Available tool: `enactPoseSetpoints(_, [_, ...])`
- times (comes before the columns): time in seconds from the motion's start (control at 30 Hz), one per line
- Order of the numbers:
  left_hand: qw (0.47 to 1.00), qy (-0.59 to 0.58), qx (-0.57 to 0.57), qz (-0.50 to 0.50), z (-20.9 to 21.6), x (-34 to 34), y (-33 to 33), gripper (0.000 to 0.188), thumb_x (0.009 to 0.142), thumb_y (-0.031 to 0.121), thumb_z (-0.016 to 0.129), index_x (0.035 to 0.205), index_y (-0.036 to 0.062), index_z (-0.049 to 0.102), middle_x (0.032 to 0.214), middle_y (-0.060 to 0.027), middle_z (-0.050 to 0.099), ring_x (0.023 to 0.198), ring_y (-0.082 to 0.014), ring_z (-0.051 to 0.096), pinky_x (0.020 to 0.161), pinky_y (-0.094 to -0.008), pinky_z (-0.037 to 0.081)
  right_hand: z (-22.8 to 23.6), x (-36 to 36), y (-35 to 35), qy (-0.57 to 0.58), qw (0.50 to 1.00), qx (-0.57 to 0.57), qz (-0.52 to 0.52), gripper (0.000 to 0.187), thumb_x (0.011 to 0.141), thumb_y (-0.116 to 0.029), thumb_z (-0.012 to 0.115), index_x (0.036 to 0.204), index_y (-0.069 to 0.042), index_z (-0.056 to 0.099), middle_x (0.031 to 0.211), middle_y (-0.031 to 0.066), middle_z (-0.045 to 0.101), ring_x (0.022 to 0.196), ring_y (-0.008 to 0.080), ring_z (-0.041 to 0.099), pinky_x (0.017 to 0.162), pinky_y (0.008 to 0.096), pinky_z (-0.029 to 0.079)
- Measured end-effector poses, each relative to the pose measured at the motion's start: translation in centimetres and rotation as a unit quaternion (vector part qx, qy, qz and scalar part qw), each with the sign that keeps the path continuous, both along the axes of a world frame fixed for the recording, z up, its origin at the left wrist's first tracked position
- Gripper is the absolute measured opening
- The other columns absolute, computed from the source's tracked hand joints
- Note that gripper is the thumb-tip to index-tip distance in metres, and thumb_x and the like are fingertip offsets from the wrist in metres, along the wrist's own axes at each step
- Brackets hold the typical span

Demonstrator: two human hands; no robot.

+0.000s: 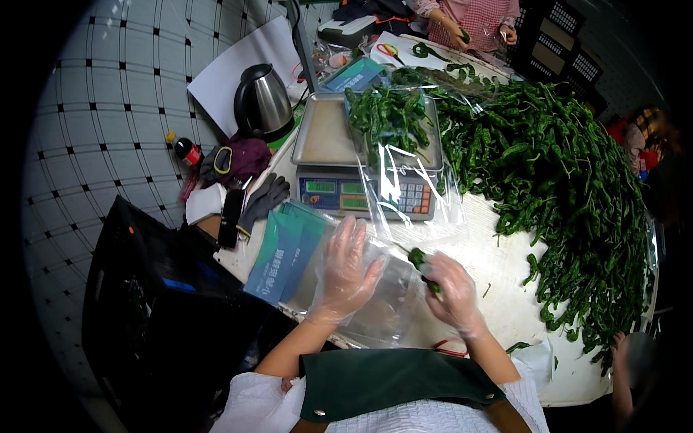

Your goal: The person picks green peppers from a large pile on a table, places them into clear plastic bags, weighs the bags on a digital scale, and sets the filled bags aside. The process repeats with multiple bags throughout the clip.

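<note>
My left hand, in a clear plastic glove, lies with its fingers stretched out over a stack of clear and blue-green printed plastic bags. My right hand, gloved the same way and slightly blurred, has its fingers closed on a dark green pepper. Beyond my hands is a digital scale with a metal pan and a lit display. On the pan lies a clear bag with green peppers in its far part; its near end drapes over the scale's front.
A large heap of green peppers covers the table's right side. Left of the scale stand a steel kettle, dark gloves and a phone. A black crate is at the left. Another person's hands work at the far end.
</note>
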State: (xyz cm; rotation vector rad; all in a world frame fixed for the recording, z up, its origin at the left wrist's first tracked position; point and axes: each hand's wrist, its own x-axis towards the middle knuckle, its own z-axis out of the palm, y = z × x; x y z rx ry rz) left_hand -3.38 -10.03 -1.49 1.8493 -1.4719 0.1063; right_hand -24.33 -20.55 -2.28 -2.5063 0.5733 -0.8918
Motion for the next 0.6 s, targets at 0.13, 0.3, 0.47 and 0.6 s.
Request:
enactPoseSetpoints(0.13, [0.994, 0.099, 0.046, -0.011, -3.0, -2.6, 2.6, 0.069, 0.082, 0.021, 0.072, 0.14, -0.0003, 0.041, 0.143, -0.0248, 0.04, 0.126, -0.0415, 0.045, 0.103, -0.0479, 0.04, -2.1, -8.5, -0.1, 0.069, 0.959, -0.074, -0.263, 0.043, 0.071, 0.017, 0.056, 0.11, 0.0, 0.06, 0.119, 0.0202, 0.062, 0.116, 0.0361, 0.058, 0.101, 0.0448, 0.045])
enactPoseSetpoints(0.3, [0.993, 0.098, 0.065, -0.029, -3.4, -4.5, 2.9, 0.063, 0.082, 0.021, 0.073, 0.136, 0.0019, 0.047, 0.144, -0.0227, 0.038, 0.127, -0.0403, 0.044, 0.104, -0.0455, 0.039, 0.7, -6.7, -0.3, 0.045, 0.951, -0.084, -0.295, 0.042, 0.074, 0.011, 0.06, 0.114, -0.002, 0.061, 0.128, 0.0178, 0.058, 0.122, 0.0376, 0.053, 0.104, 0.0436, 0.042])
enactPoseSetpoints(0.47, [0.998, 0.063, 0.006, -0.022, -1.9, -4.1, 1.9, 0.061, 0.079, 0.018, 0.073, 0.136, 0.0097, 0.052, 0.144, -0.0228, 0.038, 0.129, -0.043, 0.042, 0.105, -0.0481, 0.038, 0.6, 1.4, 0.6, -0.006, 0.998, -0.001, -0.059, 0.03, 0.075, 0.005, 0.063, 0.103, -0.004, 0.062, 0.113, 0.0157, 0.063, 0.106, 0.0357, 0.06, 0.091, 0.0429, 0.05])
enactPoseSetpoints(0.6, [0.998, -0.027, 0.045, -0.021, 0.1, -3.3, 0.8, 0.053, 0.079, 0.017, 0.07, 0.13, 0.0115, 0.058, 0.145, -0.022, 0.038, 0.131, -0.0448, 0.039, 0.104, -0.0524, 0.036, 0.1, 5.5, 0.3, 0.009, 0.999, -0.043, -0.018, 0.033, 0.076, 0.001, 0.062, 0.109, 0.001, 0.062, 0.115, 0.0192, 0.062, 0.109, 0.0363, 0.06, 0.091, 0.0429, 0.05])
